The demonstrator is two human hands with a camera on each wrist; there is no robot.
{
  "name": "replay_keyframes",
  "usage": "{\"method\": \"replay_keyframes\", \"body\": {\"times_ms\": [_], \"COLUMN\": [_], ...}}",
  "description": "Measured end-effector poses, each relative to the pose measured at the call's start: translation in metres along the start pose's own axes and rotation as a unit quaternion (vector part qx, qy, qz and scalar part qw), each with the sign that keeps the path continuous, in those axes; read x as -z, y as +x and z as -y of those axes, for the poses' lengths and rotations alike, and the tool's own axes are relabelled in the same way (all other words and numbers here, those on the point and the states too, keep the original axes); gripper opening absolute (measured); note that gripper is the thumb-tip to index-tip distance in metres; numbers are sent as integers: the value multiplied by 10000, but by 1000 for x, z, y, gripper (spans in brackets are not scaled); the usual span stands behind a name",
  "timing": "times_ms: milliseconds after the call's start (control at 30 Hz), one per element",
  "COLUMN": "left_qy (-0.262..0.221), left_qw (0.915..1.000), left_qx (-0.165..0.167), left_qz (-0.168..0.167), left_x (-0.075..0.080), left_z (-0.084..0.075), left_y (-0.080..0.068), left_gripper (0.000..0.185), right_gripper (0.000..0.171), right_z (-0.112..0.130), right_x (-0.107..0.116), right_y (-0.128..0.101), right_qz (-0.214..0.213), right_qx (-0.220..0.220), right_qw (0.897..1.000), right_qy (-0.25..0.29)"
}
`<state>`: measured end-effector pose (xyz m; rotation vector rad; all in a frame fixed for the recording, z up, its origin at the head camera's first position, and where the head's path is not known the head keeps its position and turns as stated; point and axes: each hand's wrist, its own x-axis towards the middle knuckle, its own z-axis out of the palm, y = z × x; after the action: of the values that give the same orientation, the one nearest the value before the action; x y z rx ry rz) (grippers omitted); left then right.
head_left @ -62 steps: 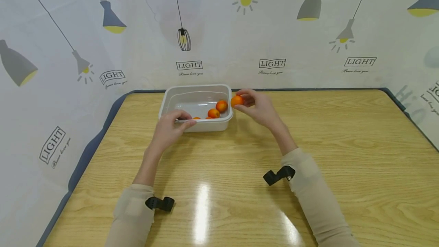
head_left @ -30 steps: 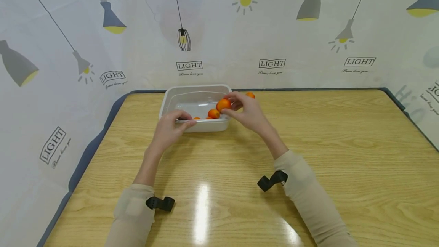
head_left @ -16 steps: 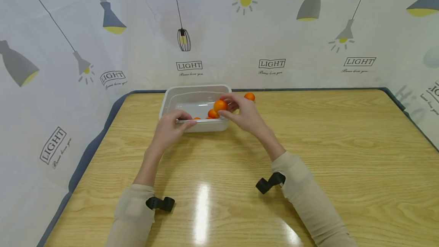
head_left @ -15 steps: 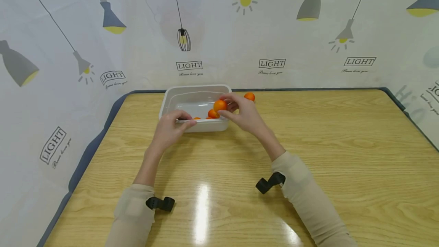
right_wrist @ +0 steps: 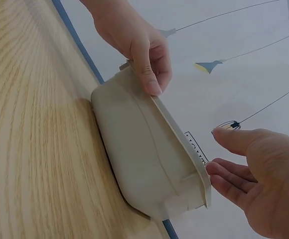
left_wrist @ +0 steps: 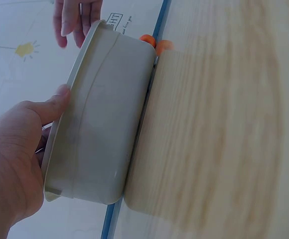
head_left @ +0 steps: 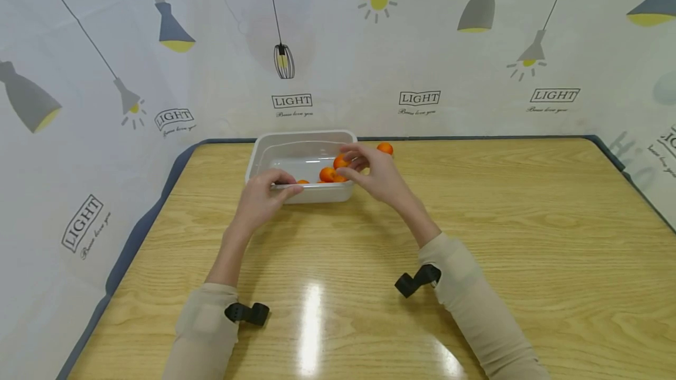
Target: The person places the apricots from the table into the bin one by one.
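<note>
- Left hand (head_left: 262, 195) grips the tub (head_left: 264, 146) near rim (thumb outside).
- Right hand (head_left: 376, 176), fingers relaxed, hovers over the oranges (head_left: 331, 173) in the tub; holds nothing.
- Step, judged: fruit transfer. Next needs a pinch on one orange; the stray orange (head_left: 385, 148) sits beyond.

Fruits (head_left: 327, 174) lie in the tub (head_left: 262, 151) at the table's (head_left: 528, 221) far edge; one fruit (head_left: 385, 148) sits right of it.
</note>
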<state>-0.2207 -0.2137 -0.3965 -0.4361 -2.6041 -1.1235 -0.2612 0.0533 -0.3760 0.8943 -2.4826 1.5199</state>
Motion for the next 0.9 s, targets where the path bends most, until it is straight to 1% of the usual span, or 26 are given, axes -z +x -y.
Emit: {"method": "replay_keyframes", "body": {"times_ms": [267,367,600,733,900], "left_qy": [60,80,72,84,63], "left_qw": [10000,9999,10000,10000,10000], "left_qx": [49,57,34,-9,-7], "left_qz": [63,71,7,-51,-68], "left_x": [0,0,-2,-2,-1], "left_z": [1,1,2,1,-1], "left_y": [1,1,0,-1,-1], "left_gripper": [18,18,18,18,18], "right_gripper": [42,41,41,40,39], "right_z": [2,2,-2,-6,-10], "right_x": [9,12,20,27,36], "right_y": [1,2,3,5,8], "right_qz": [-125,-186,-392,-504,-636], "right_qx": [-17,-16,-38,19,69], "right_qw": [9999,9998,9992,9987,9978], "right_qy": [-54,3,97,57,-157]}}
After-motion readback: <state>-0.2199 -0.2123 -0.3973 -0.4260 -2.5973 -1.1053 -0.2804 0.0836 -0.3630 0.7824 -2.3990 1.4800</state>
